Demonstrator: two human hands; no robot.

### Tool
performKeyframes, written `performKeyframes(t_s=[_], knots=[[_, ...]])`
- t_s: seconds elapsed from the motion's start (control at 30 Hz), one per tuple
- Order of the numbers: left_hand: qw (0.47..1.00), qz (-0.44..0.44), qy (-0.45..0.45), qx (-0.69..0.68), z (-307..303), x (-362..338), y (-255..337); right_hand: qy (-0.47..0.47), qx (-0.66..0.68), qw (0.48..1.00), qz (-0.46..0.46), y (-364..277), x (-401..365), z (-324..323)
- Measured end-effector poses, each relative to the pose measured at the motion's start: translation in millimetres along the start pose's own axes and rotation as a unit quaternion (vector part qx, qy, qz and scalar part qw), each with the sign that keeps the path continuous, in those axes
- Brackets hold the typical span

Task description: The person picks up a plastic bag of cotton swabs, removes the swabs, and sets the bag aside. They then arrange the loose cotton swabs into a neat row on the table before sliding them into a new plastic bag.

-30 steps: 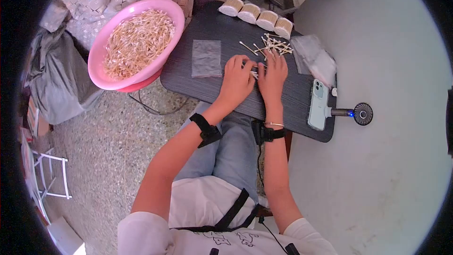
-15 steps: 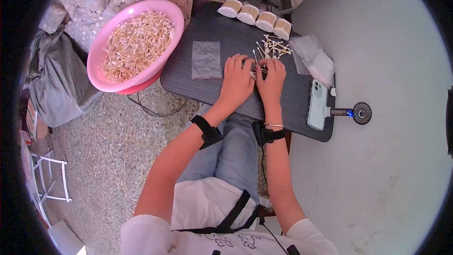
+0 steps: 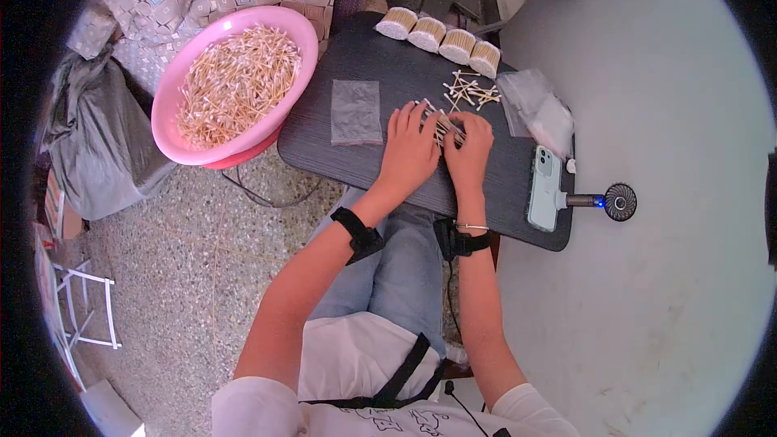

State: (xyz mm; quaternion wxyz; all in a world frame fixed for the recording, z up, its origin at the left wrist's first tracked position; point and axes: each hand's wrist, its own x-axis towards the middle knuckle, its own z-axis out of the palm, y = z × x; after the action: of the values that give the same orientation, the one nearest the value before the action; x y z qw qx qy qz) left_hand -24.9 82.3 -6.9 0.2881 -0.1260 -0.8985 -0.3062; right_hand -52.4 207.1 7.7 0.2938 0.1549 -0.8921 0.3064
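Between my hands, on the black table (image 3: 316, 125), lie several cotton swabs (image 3: 443, 125) in a small slanted bunch. My left hand (image 3: 411, 148) has its fingers curled on the left end of the bunch, and my right hand (image 3: 468, 151) closes on its right side. Just beyond them is a loose pile of swabs (image 3: 469, 91). Four round bundles of swabs (image 3: 426, 34) stand in a row at the far edge. A flat clear plastic bag (image 3: 356, 112) lies left of my left hand.
A pink basin (image 3: 166, 105) full of swabs is at the left, beside the table. Plastic bags (image 3: 546, 117) lie at the table's right, near a phone (image 3: 545, 190) and a small fan (image 3: 620, 201). A wall is on the right.
Both hands have shifted slightly; the swabs between them now show as a bunch. Fewer swabs lie in the loose pile beyond. The whole view has moved a little.
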Motion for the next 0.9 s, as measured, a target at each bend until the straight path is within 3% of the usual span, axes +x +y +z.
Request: performKeyframes(t_s=[0.07,0.23,0.37,0.57,0.67,0.77,0.9], knots=[[0.999,0.013,-0.013,0.031,0,0,0,0.059,-0.026,0.998,-0.026,-7,1,0],[0.993,0.027,-0.034,0.105,3,-2,2,-0.038,0.067,0.997,-0.002,2,-2,3],[0.998,0.012,-0.030,0.057,6,-2,0,-0.071,0.077,0.994,0.026,0,-3,-2],[0.999,0.003,-0.031,0.034,5,-1,0,-0.034,0.104,0.993,0.049,1,-1,2],[1.000,0.002,-0.029,0.004,1,-1,0,-0.022,-0.066,0.992,-0.105,-2,0,4],[0.999,-0.015,-0.028,-0.031,-1,-1,-1,-0.070,-0.054,0.988,-0.127,-3,-2,3],[0.999,-0.005,-0.008,-0.044,0,-1,-3,-0.041,0.024,0.999,-0.004,8,-3,10]])
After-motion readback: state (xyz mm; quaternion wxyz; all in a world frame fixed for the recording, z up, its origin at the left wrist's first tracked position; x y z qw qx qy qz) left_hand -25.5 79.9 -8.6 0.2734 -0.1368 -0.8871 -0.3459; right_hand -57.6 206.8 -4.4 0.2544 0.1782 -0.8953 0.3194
